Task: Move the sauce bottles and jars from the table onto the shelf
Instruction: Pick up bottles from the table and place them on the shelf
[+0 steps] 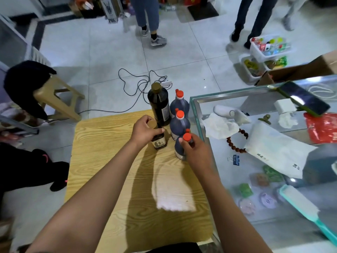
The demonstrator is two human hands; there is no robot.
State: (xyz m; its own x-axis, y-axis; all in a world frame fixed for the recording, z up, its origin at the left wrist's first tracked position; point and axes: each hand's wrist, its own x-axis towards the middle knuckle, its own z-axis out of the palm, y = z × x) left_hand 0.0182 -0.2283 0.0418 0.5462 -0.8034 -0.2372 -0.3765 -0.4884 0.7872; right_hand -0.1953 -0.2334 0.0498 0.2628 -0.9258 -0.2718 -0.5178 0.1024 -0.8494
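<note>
Red caps [187, 137]; gold caps [156, 86]; wood-grain table [109, 170].

A tan plastic stool [60, 99] is standing on the tiled floor at left with a dark garment [25, 83] hanging over it. A black cable [135, 83] is lying looped on the floor beyond the table. On the glass counter [204, 99] at right several things are sitting — a phone [302, 99], a crumpled tissue [218, 126], a string of brown beads [237, 143], a blue binder clip [235, 160] and a white paper bag [277, 150]. Farther back, white baskets [268, 48] of packets are resting on the floor — two people's legs [149, 17] are standing behind.
</note>
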